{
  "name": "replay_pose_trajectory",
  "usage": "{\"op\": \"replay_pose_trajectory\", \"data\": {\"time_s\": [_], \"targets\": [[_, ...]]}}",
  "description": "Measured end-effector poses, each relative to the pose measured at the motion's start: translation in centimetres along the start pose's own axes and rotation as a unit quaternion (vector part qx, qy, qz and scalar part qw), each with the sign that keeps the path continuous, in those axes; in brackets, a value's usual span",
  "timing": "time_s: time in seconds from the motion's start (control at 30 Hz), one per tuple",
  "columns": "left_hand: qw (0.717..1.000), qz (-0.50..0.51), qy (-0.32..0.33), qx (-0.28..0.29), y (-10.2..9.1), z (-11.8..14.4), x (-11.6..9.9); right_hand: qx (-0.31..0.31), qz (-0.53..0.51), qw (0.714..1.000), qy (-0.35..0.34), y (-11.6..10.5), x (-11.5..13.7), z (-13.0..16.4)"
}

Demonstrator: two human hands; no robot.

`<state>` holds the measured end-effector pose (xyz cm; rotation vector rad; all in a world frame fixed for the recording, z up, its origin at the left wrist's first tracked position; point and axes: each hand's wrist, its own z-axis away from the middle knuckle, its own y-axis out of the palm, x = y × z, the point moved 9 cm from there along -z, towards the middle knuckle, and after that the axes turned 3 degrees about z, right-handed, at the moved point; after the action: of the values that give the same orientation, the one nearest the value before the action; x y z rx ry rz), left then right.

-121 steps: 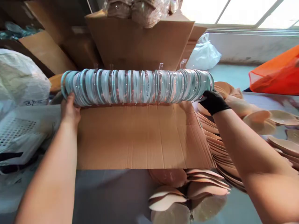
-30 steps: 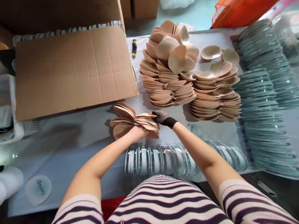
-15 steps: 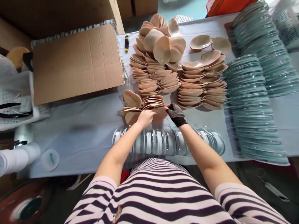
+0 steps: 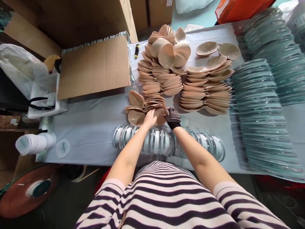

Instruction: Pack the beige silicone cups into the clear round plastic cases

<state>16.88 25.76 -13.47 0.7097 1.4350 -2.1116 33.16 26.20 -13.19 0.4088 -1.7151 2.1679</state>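
Beige moulded bra cups, joined in pairs, are stacked on the table in front of me. My bare left hand point(image 4: 150, 119) is closed at the middle of the nearest stack point(image 4: 136, 118), its fingers over the join of the front pair. At that pair's right cup point(image 4: 160, 116), my right hand point(image 4: 173, 119), in a dark fingerless glove, has its thumb and fingertips closed at the outer edge. The fingertips are partly hidden. Directly behind are taller stacks of cups point(image 4: 152, 88), with another group point(image 4: 206, 95) to the right.
A row of clear plastic shells point(image 4: 216, 148) lies under my forearms. More nested clear shells point(image 4: 259, 117) line the right side. A cardboard sheet point(image 4: 95, 68), a yellow-and-black cutter point(image 4: 136, 51), a white basket point(image 4: 62, 106) and a round white label point(image 4: 62, 148) are on the left.
My view has swung left, showing more of the basket and white rolls. The front pair of cups now lies flatter against the stack, both hands still at it.
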Motion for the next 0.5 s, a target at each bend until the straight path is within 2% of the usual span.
{"op": "replay_pose_trajectory", "data": {"time_s": [0.07,0.17,0.27,0.37,0.5], "targets": [[1.000,0.022,-0.011,-0.014,0.1,-0.6,-0.1,0.021,-0.016,0.999,0.025,0.7,-0.5,-0.2],[0.998,0.053,-0.019,-0.005,0.6,-1.5,-0.2,0.064,-0.013,0.997,0.050,1.7,-0.6,-0.7],[0.997,0.068,-0.022,-0.001,0.5,-1.5,0.0,0.041,-0.015,0.998,0.040,1.1,-0.2,-0.9],[0.999,0.033,0.002,-0.037,-1.1,-0.2,0.2,0.025,-0.047,0.998,0.015,0.3,0.5,-0.2],[0.994,-0.075,0.012,-0.082,-3.9,2.4,1.2,0.005,-0.113,0.993,-0.043,-1.4,2.5,1.2]]}}
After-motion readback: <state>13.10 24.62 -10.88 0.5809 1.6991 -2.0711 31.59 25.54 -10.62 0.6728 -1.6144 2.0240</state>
